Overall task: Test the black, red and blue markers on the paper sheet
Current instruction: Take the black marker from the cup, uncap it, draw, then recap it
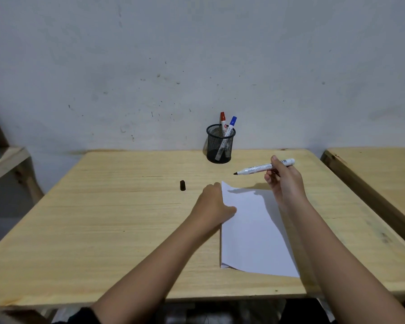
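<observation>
A blank white paper sheet (pixel 255 232) lies on the wooden table (pixel 103 218), right of centre. My right hand (pixel 285 183) hovers over the sheet's far edge and grips the uncapped black marker (pixel 260 168), its tip pointing left above the table. The marker's black cap (pixel 182 185) lies on the table to the left. My left hand (pixel 214 203) rests on the sheet's left edge, thumb on the paper. The red marker (pixel 223 122) and the blue marker (pixel 230 126) stand capped in a black mesh pen cup (pixel 220 146) at the table's far edge.
A grey wall rises right behind the table. A second wooden table (pixel 379 171) stands to the right across a narrow gap. A low wooden shelf (pixel 5 160) with a grey object sits at the far left.
</observation>
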Motion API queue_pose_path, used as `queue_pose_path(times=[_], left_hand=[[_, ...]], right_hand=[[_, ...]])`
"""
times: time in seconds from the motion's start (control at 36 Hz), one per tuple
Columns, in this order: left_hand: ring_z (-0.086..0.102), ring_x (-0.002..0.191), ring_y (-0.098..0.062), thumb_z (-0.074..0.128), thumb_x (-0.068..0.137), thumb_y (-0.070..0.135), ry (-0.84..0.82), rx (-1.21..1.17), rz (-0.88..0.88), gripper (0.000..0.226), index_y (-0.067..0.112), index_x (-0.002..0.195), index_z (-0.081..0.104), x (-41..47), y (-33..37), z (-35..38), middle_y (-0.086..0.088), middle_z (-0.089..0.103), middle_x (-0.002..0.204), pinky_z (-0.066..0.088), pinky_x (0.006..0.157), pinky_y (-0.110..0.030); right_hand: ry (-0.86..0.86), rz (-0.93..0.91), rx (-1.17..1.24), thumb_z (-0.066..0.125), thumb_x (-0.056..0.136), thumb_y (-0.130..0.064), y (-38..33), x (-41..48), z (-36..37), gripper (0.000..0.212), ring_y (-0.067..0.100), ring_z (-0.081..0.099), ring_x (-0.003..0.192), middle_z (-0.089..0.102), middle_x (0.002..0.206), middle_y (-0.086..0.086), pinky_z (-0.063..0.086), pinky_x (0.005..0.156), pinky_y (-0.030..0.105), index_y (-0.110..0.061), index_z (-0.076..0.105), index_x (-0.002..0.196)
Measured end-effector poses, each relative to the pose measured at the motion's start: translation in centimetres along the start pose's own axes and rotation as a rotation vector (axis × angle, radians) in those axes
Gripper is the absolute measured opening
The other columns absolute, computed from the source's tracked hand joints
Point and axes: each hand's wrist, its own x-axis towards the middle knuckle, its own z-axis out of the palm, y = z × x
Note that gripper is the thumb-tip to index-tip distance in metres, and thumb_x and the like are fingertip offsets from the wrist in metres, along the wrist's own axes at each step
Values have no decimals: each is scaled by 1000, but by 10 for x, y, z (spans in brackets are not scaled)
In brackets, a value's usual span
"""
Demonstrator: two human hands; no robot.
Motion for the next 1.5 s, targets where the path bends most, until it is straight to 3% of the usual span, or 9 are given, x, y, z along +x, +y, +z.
queue_pose_path(times=[0.08,0.17,0.31,0.47,0.67,0.86,0.97,1.19,1.5], left_hand=[[46,63,-16,67,71,13,-13,-40,-54,30,11,95,48,1,0,-4,-2,48,77,36,50,-24],[53,71,-20,68,70,10,-33,-131,-93,32,21,82,41,3,-2,-8,-8,57,89,42,60,-29],[48,59,-10,66,74,5,-38,-342,-143,37,12,104,45,0,-4,-10,1,47,79,36,39,-11],[54,79,-15,68,75,9,-1,-455,-183,57,6,127,45,-2,-3,-5,-11,55,103,39,55,-21],[47,59,-21,60,70,9,-10,-497,-230,14,11,70,46,-1,4,-8,-10,48,71,36,55,-25],[64,81,-26,60,84,13,-96,-618,-268,19,14,97,46,2,2,-11,-15,65,108,53,72,-36],[63,75,-15,54,92,19,-126,-661,-252,27,15,115,41,2,1,-8,-3,63,100,50,59,-27],[61,85,-17,37,93,21,-97,-619,-264,41,10,133,33,5,8,-2,-3,59,106,50,65,-29],[55,72,-21,36,87,10,158,-532,-238,28,11,110,51,7,2,12,-3,60,93,44,63,-30]], right_hand=[[4,3,3,57,91,-17,0,-1,-2,14,9,46,59,45,68,1,47,48,12,-11,51,80],[2,10,9,57,92,-17,0,-1,-2,14,9,47,59,46,69,0,47,49,12,-11,52,80],[-6,14,4,58,91,-18,4,-1,2,15,9,48,59,47,70,0,48,49,12,-11,51,80],[-31,6,-16,57,92,-17,8,0,6,15,9,47,60,46,71,0,48,49,12,-11,50,80],[-38,18,-25,57,92,-16,11,2,7,14,8,48,54,45,68,0,47,48,13,-11,51,81],[-38,28,-39,57,92,-18,12,3,4,14,8,48,51,46,68,-1,47,49,14,-11,51,81],[-24,35,-35,57,92,-18,13,3,4,14,9,48,55,47,68,0,48,50,14,-12,51,81],[-2,20,15,58,91,-18,9,3,6,11,8,50,58,49,69,-1,49,51,14,-13,54,83],[1,7,32,57,92,-17,6,2,3,11,8,49,57,48,68,-1,48,52,13,-12,51,83]])
